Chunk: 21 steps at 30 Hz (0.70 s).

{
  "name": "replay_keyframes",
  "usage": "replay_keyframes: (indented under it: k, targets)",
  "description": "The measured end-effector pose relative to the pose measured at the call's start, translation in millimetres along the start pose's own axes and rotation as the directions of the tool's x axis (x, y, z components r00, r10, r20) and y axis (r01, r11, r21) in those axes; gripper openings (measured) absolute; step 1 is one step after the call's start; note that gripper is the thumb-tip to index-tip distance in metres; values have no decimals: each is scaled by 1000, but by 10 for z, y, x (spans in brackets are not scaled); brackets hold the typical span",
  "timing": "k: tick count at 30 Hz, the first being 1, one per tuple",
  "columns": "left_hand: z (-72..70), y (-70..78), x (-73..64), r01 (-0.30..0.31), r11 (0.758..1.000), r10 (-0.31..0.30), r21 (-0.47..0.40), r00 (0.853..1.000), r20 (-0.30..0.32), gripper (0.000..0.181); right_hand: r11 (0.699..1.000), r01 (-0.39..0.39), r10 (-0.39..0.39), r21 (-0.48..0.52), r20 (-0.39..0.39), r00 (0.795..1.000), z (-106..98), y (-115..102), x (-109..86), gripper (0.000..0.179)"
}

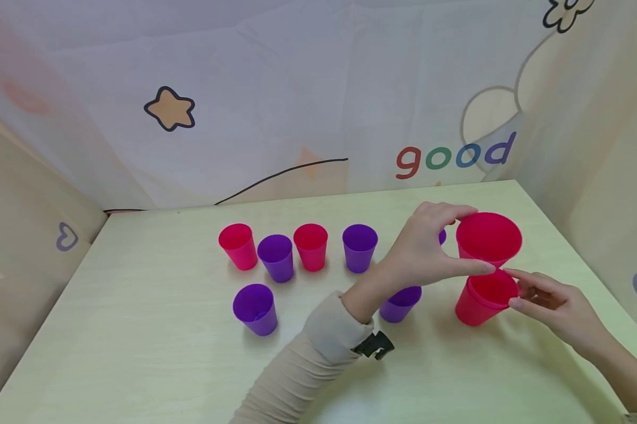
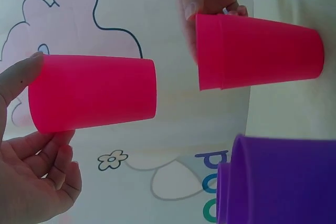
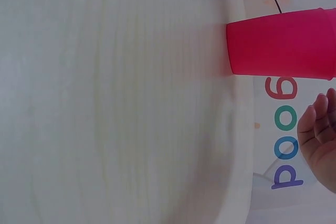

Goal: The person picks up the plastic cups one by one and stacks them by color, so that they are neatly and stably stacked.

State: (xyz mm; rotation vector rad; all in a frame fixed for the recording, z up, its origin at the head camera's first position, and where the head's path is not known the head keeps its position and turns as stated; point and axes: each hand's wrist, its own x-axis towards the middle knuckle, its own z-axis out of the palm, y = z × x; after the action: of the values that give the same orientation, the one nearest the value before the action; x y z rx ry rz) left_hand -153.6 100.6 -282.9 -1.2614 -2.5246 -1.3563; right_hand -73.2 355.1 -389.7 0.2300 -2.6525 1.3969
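Observation:
My left hand (image 1: 424, 247) holds a red plastic cup (image 1: 488, 238) upright by its rim, thumb on the near side and fingers on the far side. This cup hangs above a stack of red cups (image 1: 477, 309) on the table, and the left wrist view shows a gap between them. A double edge near the top of the lower red cups (image 2: 268, 51) shows that they are nested. My right hand (image 1: 562, 312) grips that stack at the right of its rim with thumb and forefinger; its other fingers (image 3: 316, 124) are bent beside the cup.
Left of the hands stand red cups (image 1: 239, 250) and several purple cups (image 1: 360, 253), most in a loose row at the back. One purple cup (image 1: 400, 306) is partly behind my left wrist; another (image 1: 256, 310) stands nearer at left. A printed cloth (image 1: 297, 106) hangs behind the table (image 1: 138, 330).

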Motion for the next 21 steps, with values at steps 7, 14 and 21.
replay_keyframes:
  k: [7,14,21]
  targets:
    - [140,-4,46,10,999,-12,38,998,55,66,1000,10,-10,-4,-6,1000,-8,13,-12,47]
    - [268,-78,57,59,998,-60,19,994,90,67,1000,14,-14,8,-5,1000,-8,12,-16,39]
    - [336,-132,47,85,996,-86,22,991,98,67,999,47,-47,18,-5,999,-5,9,-2,42]
